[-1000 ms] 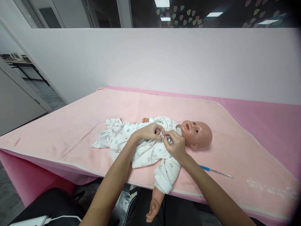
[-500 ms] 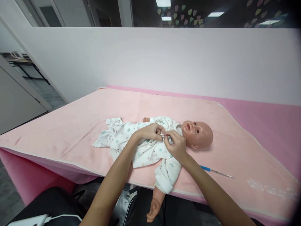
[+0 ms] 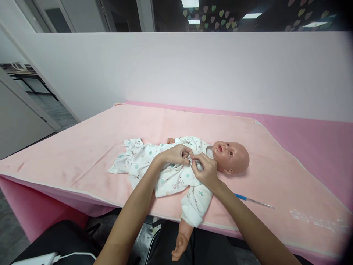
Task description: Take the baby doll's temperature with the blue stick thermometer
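Note:
A baby doll (image 3: 234, 157) lies on its back with its head to the right. It wears white printed baby clothes (image 3: 173, 182), and one doll arm hangs over the table's front edge. At the chest, my left hand (image 3: 178, 154) pinches the front of the clothes between thumb and fingers. Close beside it, my right hand (image 3: 204, 169) pinches the same cloth nearer the neck. The fingertips of both hands almost meet. Whatever fastening lies between them is too small to make out.
Under the doll spreads a peach blanket (image 3: 91, 143) on a pink table cover (image 3: 317, 143). A blue-handled thin metal tool (image 3: 253, 201) lies right of my right forearm. Behind the table stands a white wall (image 3: 193, 73). A white device with a cable (image 3: 38, 258) sits at the lower left.
Almost nothing differs. Both hands keep their pinch on the clothes at the chest, and the whole view has shifted very slightly.

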Action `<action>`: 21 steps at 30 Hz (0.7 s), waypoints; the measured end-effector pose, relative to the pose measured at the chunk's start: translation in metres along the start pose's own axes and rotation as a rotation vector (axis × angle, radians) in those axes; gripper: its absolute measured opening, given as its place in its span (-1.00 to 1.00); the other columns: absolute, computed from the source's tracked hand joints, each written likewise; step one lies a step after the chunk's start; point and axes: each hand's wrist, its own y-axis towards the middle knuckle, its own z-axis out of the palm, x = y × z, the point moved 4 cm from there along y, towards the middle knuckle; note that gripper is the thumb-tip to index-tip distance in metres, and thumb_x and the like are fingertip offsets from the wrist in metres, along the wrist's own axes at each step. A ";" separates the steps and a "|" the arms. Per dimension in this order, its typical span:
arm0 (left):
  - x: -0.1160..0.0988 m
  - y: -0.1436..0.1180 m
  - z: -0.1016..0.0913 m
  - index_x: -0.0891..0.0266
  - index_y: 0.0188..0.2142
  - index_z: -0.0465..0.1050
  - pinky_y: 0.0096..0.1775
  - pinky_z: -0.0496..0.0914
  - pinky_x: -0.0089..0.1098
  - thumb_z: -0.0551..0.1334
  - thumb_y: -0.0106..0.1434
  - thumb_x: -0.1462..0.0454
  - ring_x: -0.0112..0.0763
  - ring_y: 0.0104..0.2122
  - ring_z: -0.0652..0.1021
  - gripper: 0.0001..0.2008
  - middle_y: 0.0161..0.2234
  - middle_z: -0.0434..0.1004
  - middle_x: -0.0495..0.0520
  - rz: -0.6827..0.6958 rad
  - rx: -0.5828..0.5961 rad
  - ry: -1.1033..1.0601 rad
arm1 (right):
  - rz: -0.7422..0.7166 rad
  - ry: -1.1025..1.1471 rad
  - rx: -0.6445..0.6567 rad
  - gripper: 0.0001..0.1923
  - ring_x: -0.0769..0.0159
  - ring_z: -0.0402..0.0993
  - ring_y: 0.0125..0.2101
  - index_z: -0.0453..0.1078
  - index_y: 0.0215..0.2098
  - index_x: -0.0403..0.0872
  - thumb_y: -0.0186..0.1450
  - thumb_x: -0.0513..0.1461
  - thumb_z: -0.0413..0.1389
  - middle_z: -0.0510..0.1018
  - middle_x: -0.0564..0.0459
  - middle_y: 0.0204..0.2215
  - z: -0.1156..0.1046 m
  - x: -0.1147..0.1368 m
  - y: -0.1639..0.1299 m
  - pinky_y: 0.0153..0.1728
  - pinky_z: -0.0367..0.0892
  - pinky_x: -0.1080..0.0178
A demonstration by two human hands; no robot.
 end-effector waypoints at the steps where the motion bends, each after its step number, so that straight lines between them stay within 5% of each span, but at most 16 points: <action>1: 0.000 0.000 0.000 0.28 -0.41 0.35 -0.61 -0.05 -0.52 0.18 -0.08 0.35 -0.63 -0.66 0.07 -0.85 -0.67 -0.02 -0.19 0.000 0.005 -0.001 | -0.003 0.001 0.001 -0.88 0.40 0.42 -0.48 0.36 -0.33 -0.06 0.18 -0.35 0.04 0.49 0.10 -0.49 0.000 0.000 0.000 -0.45 0.27 0.36; 21: -0.001 0.000 0.000 0.30 -0.41 0.34 -0.60 -0.05 -0.53 0.23 -0.01 0.28 -0.65 -0.67 0.07 -0.85 -0.68 -0.03 -0.20 0.024 0.017 -0.019 | -0.022 -0.028 -0.016 -0.87 0.42 0.41 -0.51 0.37 -0.33 -0.07 0.17 -0.35 0.03 0.49 0.11 -0.51 -0.001 0.002 0.001 -0.47 0.25 0.37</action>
